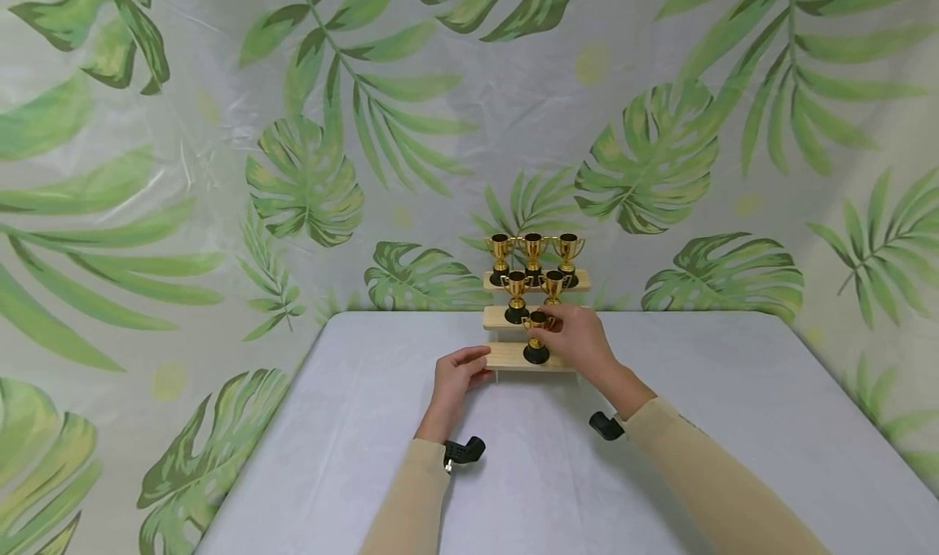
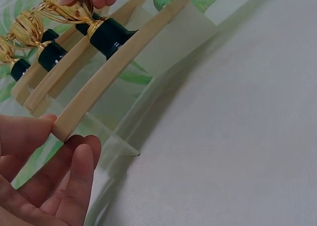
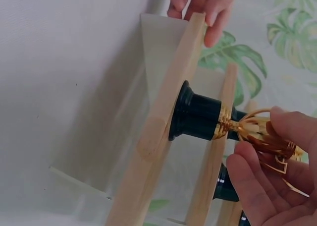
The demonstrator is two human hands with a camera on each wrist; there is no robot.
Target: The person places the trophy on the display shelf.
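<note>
A small gold trophy cup with a black base (image 1: 536, 353) stands on the lowest wooden step of a three-tier display stand (image 1: 513, 357). My right hand (image 1: 579, 339) pinches this trophy by its gold cup, thumb on one side and fingers on the other in the right wrist view. The black base (image 3: 198, 112) meets the step's top. My left hand (image 1: 456, 380) pinches the left end of that lowest step (image 2: 74, 114), thumb above and fingertips beneath. Two similar trophies (image 1: 517, 290) stand on the middle step, and three more (image 1: 533, 253) on the top step.
Clear side panels (image 2: 114, 137) carry the steps. A white cloth (image 1: 367, 392) covers the table, and a leaf-patterned curtain (image 1: 411, 172) hangs behind the stand. Black camera mounts (image 1: 465, 451) sit on both wrists, over beige sleeves.
</note>
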